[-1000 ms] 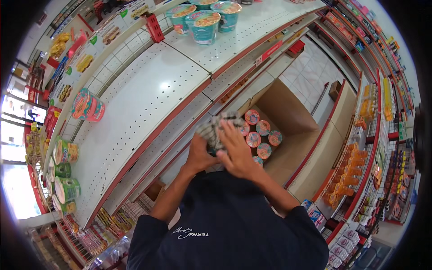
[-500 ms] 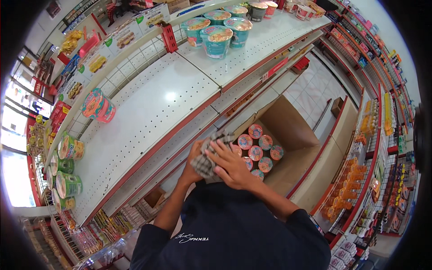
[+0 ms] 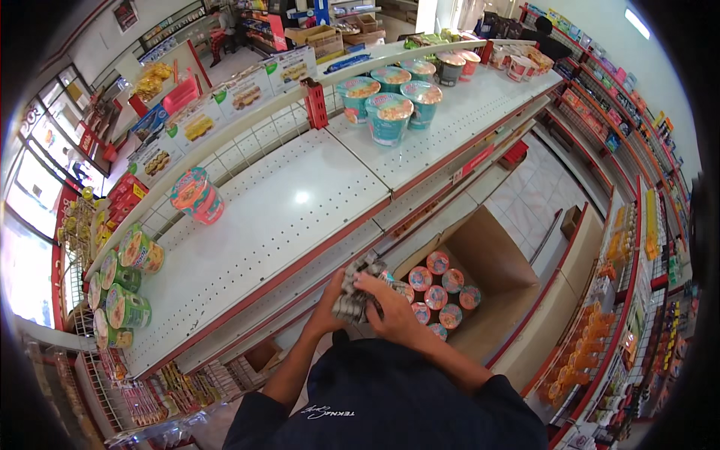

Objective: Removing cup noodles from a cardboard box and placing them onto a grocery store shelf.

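Observation:
A grey checked cloth [image 3: 349, 307] is bunched up in front of my chest, over the near corner of an open cardboard box. My left hand [image 3: 327, 309] grips it from the left side. The curled fingers of my right hand [image 3: 395, 315] press into its right side. Whether something lies inside the cloth is hidden. Just beyond my right hand, several instant noodle cups [image 3: 436, 298] with orange and teal lids stand upright in the cardboard box [image 3: 491, 255]; my forearm covers part of them.
The white perforated shelf [image 3: 277, 202] holds one red-teal cup [image 3: 196, 196], green cups [image 3: 127, 306] at the left end and teal cups [image 3: 390, 118] farther along. A red divider [image 3: 315, 103] stands at its back. Stocked racks [image 3: 581, 341] line the right side.
My right hand has gone from lying flat on the cloth to curled fingers gripping it, and the cloth is more crumpled. The whole view has shifted, with shelf and box lower and farther right.

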The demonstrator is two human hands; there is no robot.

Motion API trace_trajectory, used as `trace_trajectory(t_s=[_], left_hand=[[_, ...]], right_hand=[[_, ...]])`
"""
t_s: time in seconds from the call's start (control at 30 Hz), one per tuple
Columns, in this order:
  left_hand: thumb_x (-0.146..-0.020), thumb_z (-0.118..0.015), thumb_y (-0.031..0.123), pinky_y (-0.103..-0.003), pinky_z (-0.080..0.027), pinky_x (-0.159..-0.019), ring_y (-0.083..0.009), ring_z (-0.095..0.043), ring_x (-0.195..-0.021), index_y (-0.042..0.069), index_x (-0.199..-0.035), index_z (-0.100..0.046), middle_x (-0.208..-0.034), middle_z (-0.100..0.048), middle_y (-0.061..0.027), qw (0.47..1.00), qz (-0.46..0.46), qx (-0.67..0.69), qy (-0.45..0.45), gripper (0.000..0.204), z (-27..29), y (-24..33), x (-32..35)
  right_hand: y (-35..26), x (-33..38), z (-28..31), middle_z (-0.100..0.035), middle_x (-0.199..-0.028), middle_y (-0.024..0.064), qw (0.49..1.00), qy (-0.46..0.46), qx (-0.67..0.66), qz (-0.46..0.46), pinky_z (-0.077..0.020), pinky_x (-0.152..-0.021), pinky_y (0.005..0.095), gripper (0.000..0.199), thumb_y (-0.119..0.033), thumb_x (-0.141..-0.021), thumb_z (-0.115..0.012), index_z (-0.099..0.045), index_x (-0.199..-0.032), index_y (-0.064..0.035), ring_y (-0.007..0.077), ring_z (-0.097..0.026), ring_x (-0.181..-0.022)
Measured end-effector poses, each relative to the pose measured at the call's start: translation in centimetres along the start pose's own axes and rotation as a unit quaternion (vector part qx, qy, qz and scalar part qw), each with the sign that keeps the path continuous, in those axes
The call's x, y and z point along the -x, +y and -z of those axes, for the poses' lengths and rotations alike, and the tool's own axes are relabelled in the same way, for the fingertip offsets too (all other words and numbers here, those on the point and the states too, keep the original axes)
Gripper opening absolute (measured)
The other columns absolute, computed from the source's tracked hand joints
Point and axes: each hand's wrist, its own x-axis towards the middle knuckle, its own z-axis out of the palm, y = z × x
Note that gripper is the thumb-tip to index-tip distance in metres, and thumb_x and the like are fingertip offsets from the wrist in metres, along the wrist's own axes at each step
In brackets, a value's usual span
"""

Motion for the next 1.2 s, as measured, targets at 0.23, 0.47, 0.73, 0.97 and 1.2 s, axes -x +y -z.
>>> trace_trajectory(t_s=[0.23, 0.47, 0.73, 0.97, 1.2], left_hand=[[-0.058, -0.095, 0.025, -0.039, -0.043, -0.105, -0.0307, -0.053, -0.125, 0.006, -0.147, -0.050, -0.131, -0.054, -0.0126, 0.998, 0.008, -0.067, 0.011, 0.102, 0.9, 6.3, -0.8], [-0.055, -0.097, 0.032, -0.039, -0.045, -0.104, -0.0290, -0.057, -0.120, 0.008, -0.144, -0.053, -0.126, -0.056, -0.0125, 0.992, 0.008, -0.125, 0.008, 0.103, 2.3, 7.5, -1.4], [-0.058, -0.096, 0.037, -0.041, -0.046, -0.103, -0.0343, -0.058, -0.118, -0.001, -0.134, -0.054, -0.126, -0.056, -0.0175, 0.976, 0.028, -0.214, -0.031, 0.095, 0.0, 4.4, -3.8], [-0.053, -0.099, 0.025, -0.041, -0.046, -0.104, -0.0320, -0.057, -0.123, 0.001, -0.133, -0.053, -0.134, -0.055, -0.0145, 0.979, -0.103, -0.169, -0.042, 0.095, -0.6, 7.0, -4.3], [-0.058, -0.096, 0.035, -0.043, -0.045, -0.104, -0.0341, -0.054, -0.127, 0.004, -0.136, -0.054, -0.134, -0.054, -0.0170, 0.999, -0.034, 0.004, -0.011, 0.094, -0.5, 4.8, -4.1]], right_hand=[[3.1, 0.1, 1.6, -0.053, -0.144, 0.0267, 0.997, 0.036, -0.026, -0.063, -0.0333, -0.116, 0.0457, 0.060, -0.017, -0.089, -0.072, -0.050, -0.144, -0.0074, 0.0355, -0.041, -0.144], [6.8, -0.4, 6.8, -0.066, -0.119, 0.0180, 0.972, 0.108, 0.138, -0.157, -0.0497, -0.097, 0.0416, 0.056, -0.013, -0.081, -0.076, -0.058, -0.133, -0.0047, 0.0337, -0.065, -0.112], [-1.6, 0.5, 2.4, -0.054, -0.145, 0.0202, 0.996, 0.039, 0.078, -0.035, -0.0400, -0.113, 0.0421, 0.055, -0.019, -0.088, -0.073, -0.056, -0.138, -0.0014, 0.0362, -0.051, -0.137], [1.3, -0.3, 4.9, -0.035, -0.159, 0.0248, 0.997, 0.022, -0.066, -0.029, -0.0314, -0.117, 0.0428, 0.053, -0.017, -0.094, -0.059, -0.052, -0.146, -0.0071, 0.0398, -0.039, -0.145], [-1.7, 0.3, 2.8, -0.038, -0.157, 0.0238, 0.998, 0.016, 0.063, 0.008, -0.0276, -0.119, 0.0523, 0.052, -0.023, -0.095, -0.062, -0.053, -0.145, -0.0116, 0.0419, -0.037, -0.146]])
